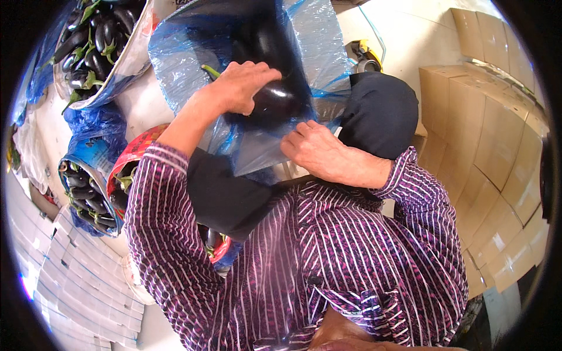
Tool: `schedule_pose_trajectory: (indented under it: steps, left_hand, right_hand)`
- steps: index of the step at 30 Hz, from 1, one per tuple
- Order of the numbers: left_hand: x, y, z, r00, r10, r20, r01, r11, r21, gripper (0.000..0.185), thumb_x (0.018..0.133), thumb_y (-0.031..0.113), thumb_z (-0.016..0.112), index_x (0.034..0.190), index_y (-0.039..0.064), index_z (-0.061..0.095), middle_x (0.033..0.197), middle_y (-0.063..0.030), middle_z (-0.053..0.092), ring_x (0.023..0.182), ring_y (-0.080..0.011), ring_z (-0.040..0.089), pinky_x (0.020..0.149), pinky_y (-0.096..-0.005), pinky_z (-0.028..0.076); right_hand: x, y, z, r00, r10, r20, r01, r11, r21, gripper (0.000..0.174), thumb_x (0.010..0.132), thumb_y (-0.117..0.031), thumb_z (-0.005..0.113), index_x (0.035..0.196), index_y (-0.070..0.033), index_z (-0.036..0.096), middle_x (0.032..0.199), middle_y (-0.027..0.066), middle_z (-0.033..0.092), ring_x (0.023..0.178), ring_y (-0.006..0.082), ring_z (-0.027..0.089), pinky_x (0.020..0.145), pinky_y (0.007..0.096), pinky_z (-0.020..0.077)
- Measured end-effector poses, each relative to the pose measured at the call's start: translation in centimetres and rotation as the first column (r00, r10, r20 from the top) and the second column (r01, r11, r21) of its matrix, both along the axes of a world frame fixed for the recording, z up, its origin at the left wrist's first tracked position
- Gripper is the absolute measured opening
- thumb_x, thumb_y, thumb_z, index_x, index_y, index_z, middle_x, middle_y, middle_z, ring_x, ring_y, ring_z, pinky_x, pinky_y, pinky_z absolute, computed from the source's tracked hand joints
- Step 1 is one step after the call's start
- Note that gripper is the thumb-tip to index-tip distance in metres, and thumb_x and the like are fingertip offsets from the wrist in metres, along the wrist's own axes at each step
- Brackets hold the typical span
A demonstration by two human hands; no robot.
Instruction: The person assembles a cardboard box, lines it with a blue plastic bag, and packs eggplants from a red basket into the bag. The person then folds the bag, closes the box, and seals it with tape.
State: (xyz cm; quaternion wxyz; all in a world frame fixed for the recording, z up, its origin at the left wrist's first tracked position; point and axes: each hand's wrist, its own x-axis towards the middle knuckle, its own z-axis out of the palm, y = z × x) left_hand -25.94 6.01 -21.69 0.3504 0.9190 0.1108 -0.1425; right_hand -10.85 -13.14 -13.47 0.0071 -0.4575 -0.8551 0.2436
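My left hand (246, 87) reaches into a translucent blue plastic bag (320, 48). Its fingers and thumb curve over a large, glossy dark eggplant (276, 98). A green stem (210, 71) sticks out left of that hand; whether it belongs to the same eggplant cannot be told. Further dark eggplants (263, 37) lie higher up inside the bag, partly in shadow. With curled fingers my right hand (314, 151) grips the bag's near edge, close to my chest. What holds up the bag from below is hidden.
Upper left, a large white sack (136, 57) holds several eggplants. Below it are a blue printed bag (94, 153) and a red bag (131, 147), both with eggplants. Cardboard boxes (491, 109) are stacked at right, white boxes (83, 281) at lower left. A yellow tape dispenser (369, 55) lies beyond my knee.
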Motion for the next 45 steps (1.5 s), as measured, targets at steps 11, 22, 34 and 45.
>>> schedule_pose_trajectory:
  steps: [11, 22, 34, 45]
  left_hand:
    - [1.7, -3.6, -5.6, 0.955, 0.059, -0.292, -0.089, 0.992, -0.092, 0.103, 0.059, 0.018, 0.088, 0.15, 0.017, 0.041, 0.149, -0.0158, 0.046, 0.139, -0.0388, 0.039, 0.112, -0.0535, 0.036]
    - [1.7, -6.6, -3.2, 0.984, 0.063, -0.168, -0.022, 0.971, 0.237, 0.104, 0.068, 0.04, 0.087, 0.154, 0.015, 0.035, 0.129, -0.0201, 0.055, 0.113, -0.036, 0.056, 0.089, -0.0501, 0.048]
    - [1.5, -9.4, -8.2, 0.971, 0.045, -0.235, 0.062, 0.901, 0.429, 0.084, 0.086, 0.045, 0.071, 0.158, 0.027, 0.03, 0.125, -0.0253, 0.056, 0.103, -0.0391, 0.06, 0.08, -0.0529, 0.051]
    - [-3.9, -1.2, 6.1, 0.708, 0.582, 0.4, -0.57, 0.805, -0.162, 0.053, 0.091, 0.034, 0.069, 0.137, 0.012, 0.054, 0.115, -0.0202, 0.068, 0.1, -0.0366, 0.069, 0.087, -0.0473, 0.056]
  right_hand:
    - [-0.4, -0.2, 1.4, 0.998, -0.03, -0.061, 0.028, 0.999, -0.033, 0.019, 0.077, -0.016, 0.065, 0.088, -0.001, 0.064, 0.084, 0.013, 0.068, 0.08, 0.0254, 0.064, 0.071, 0.0378, 0.0489]
    - [0.2, -0.4, 2.1, 0.999, -0.036, -0.038, 0.033, 0.996, -0.087, 0.02, 0.079, -0.018, 0.063, 0.093, -0.003, 0.064, 0.084, 0.0102, 0.066, 0.082, 0.0232, 0.062, 0.071, 0.0353, 0.0463]
    - [-1.2, 0.1, 2.5, 0.996, -0.011, -0.084, -0.003, 0.988, -0.157, 0.025, 0.08, -0.017, 0.061, 0.101, -0.004, 0.063, 0.097, 0.01, 0.063, 0.09, 0.0237, 0.058, 0.077, 0.0362, 0.0442]
    - [-1.7, 1.9, 2.5, 0.998, 0.008, -0.064, -0.023, 0.972, -0.234, 0.04, 0.075, 0.003, 0.061, 0.115, 0.001, 0.063, 0.111, 0.0145, 0.067, 0.099, 0.0331, 0.063, 0.087, 0.0432, 0.0501]
